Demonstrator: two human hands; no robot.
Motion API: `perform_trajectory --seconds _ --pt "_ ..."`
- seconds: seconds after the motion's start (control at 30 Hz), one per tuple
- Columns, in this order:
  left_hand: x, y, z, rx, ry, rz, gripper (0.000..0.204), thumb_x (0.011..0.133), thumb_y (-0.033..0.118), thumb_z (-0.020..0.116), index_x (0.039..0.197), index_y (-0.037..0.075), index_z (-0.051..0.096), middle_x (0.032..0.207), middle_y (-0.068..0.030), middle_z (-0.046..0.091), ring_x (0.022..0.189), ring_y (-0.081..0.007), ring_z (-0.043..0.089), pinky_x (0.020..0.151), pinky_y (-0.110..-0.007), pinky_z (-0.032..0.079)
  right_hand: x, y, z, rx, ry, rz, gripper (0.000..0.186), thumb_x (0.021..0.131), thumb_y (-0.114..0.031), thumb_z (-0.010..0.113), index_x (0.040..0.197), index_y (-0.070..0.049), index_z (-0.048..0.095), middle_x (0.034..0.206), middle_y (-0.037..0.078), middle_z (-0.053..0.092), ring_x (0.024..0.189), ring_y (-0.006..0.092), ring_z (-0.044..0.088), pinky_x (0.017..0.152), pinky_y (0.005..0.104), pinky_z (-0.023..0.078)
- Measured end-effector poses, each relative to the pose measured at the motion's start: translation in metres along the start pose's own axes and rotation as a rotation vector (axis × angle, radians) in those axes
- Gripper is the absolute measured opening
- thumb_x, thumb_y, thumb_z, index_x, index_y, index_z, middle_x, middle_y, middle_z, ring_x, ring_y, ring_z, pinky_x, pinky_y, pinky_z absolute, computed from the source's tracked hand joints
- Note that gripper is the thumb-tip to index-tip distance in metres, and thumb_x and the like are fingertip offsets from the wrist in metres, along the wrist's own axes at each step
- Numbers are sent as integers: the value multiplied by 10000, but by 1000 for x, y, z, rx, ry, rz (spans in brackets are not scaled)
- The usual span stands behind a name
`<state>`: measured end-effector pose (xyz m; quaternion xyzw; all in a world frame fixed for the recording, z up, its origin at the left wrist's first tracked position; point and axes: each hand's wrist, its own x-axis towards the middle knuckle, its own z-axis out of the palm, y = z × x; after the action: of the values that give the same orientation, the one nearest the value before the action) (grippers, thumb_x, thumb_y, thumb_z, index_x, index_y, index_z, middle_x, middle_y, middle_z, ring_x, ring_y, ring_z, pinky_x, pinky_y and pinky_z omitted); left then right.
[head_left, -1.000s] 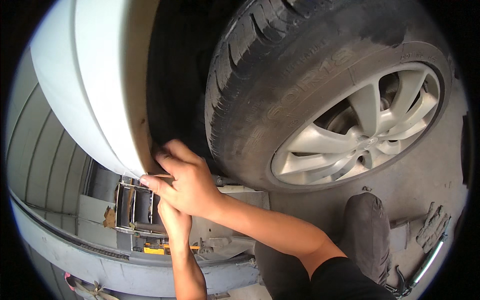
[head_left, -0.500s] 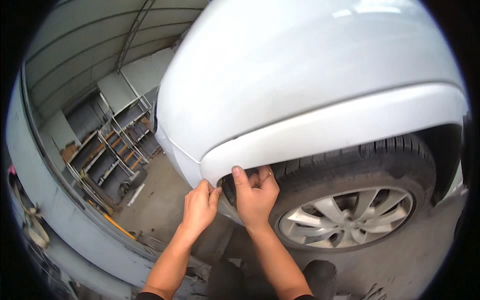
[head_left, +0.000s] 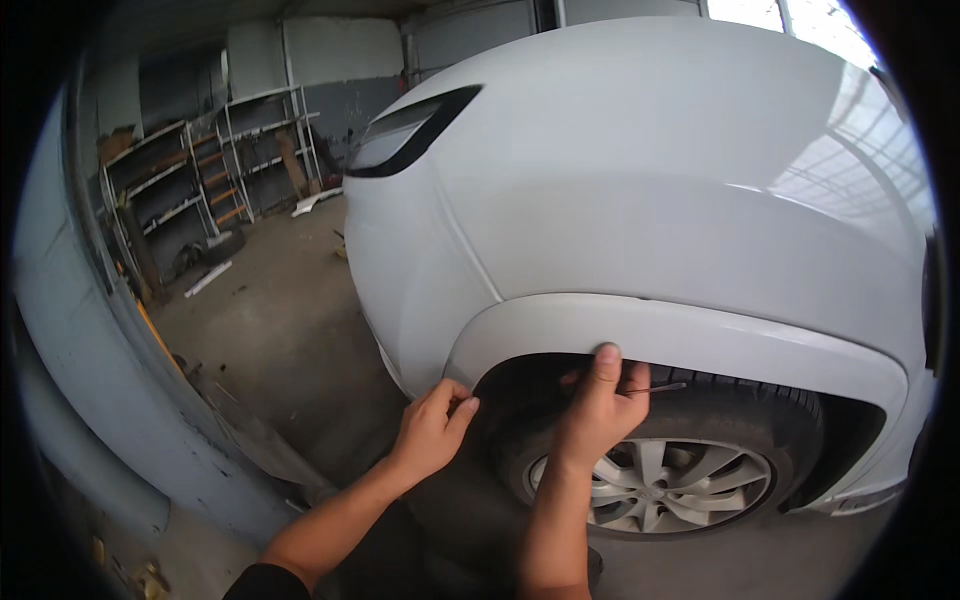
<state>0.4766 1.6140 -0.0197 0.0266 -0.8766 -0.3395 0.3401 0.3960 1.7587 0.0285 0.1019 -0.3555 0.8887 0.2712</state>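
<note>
A white wheel arch trim [head_left: 700, 330] curves over the front wheel of a white car. My left hand [head_left: 435, 425] is closed at the trim's front lower end, thumb and fingers pinching its edge. Under the middle of the arch, my right hand [head_left: 598, 410] has its thumb raised against the trim's lower edge. Its curled fingers hold a slim screwdriver [head_left: 665, 387], whose thin metal shaft points right in front of the tyre [head_left: 790, 425]. The handle is mostly hidden by the hand.
The silver alloy wheel [head_left: 650, 490] sits below my right hand. A headlight [head_left: 410, 135] marks the car's front corner. To the left runs a pale grey panel [head_left: 110, 300]; metal shelving [head_left: 165, 185] and a loose tyre [head_left: 222, 245] stand farther back.
The view has turned, so the headlight now shows. My right hand has moved rearward along the arch, away from my left, and the screwdriver shaft is now visible. The left stays at the trim's front end.
</note>
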Motion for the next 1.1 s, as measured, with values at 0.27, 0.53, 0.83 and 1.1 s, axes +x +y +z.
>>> perform_trajectory --seconds 0.27,0.53,0.83,1.1 --pt "37 11 13 84 221 274 122 875 93 599 843 -14 549 768 -170 578 706 -357 558 635 -398 445 4 -1 4 -25 -6 -71 205 905 -229 628 902 -36 559 613 -43 452 491 46 380 452 222 396" --pt "35 1 -22 -100 12 40 182 929 153 546 885 -17 590 702 -69 626 657 -111 573 614 -271 458 4 -2 -6 -55 -36 -23 186 916 -214 609 879 -38 562 572 -65 400 474 33 332 461 218 393" --pt "55 31 -17 45 -111 15 180 904 125 581 809 -28 590 697 -63 623 690 -101 555 654 -260 453 8 3 -17 58 -168 75 248 919 -220 608 974 21 588 752 33 574 543 68 456 485 226 422" --pt "62 41 -12 62 -178 -5 199 912 133 583 782 -18 573 692 -39 614 663 -82 505 631 -244 424 -79 103 -64 -137 -492 222 500 791 100 348 1280 71 445 1226 235 521 1161 337 525 992 373 416"
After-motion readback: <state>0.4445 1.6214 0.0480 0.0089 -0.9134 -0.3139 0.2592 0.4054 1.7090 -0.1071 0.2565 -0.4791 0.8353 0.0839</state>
